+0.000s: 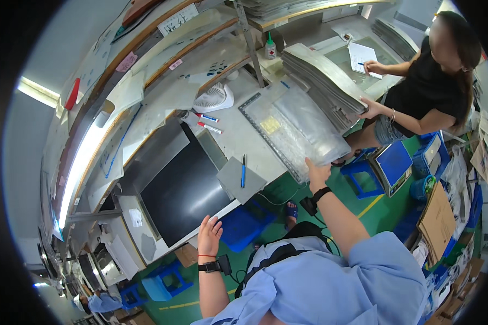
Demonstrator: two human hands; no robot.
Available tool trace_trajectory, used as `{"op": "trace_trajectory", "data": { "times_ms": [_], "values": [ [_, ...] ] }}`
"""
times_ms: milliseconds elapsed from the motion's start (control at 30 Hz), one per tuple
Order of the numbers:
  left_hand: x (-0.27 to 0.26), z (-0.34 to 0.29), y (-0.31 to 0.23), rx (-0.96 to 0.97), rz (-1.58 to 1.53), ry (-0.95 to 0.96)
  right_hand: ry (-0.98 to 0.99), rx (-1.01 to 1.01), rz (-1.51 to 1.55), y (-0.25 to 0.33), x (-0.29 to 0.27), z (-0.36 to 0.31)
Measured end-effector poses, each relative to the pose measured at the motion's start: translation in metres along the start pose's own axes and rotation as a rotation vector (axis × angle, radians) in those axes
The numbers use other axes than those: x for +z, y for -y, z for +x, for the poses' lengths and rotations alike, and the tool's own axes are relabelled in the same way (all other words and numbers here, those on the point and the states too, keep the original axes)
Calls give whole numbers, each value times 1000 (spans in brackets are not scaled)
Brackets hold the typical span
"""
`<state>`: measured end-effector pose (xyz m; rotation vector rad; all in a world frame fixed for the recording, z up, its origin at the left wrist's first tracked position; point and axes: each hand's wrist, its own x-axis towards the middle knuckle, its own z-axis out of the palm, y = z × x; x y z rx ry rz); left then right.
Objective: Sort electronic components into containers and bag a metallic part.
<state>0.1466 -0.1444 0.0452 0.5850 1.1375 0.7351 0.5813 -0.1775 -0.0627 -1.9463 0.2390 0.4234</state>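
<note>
My right hand [317, 172] grips the near corner of a clear plastic sheet [303, 130] that lies over a grey framed plate [260, 122] on the workbench [230, 135]. My left hand [209, 234] is open, fingers spread, resting at the front edge of the bench beside a large black panel [184, 189]. Both wrists carry black bands. A blue pen [243, 170] lies on a small grey board [238, 179] between my hands.
A person in a black top [428, 86] sits across, one hand under a stack of grey plates [325, 78], the other on a white paper [361, 56]. A white fan [214, 97], two markers [207, 123], a glue bottle [270, 47], blue stools [363, 176] and cardboard [436, 219] surround the bench.
</note>
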Motion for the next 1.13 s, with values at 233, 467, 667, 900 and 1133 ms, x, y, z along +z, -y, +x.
{"op": "trace_trajectory", "data": {
  "times_ms": [233, 467, 667, 900, 1133],
  "values": [
    [-21, -31, 16, 26, -84, -90, 757, 463, 859, -28, 0, 26],
    [-36, -51, 25, 49, -121, -32, 519, 2, 549, 2, -24, 2],
    [-44, -64, 62, -17, -54, 96, 504, 74, 601, 14, -162, -66],
    [5, -67, 137, -251, 83, 295, 319, 186, 809, -84, -429, -126],
    [144, -56, 202, -395, 336, 478, -125, 205, 940, -187, -615, -116]
  ]
}}
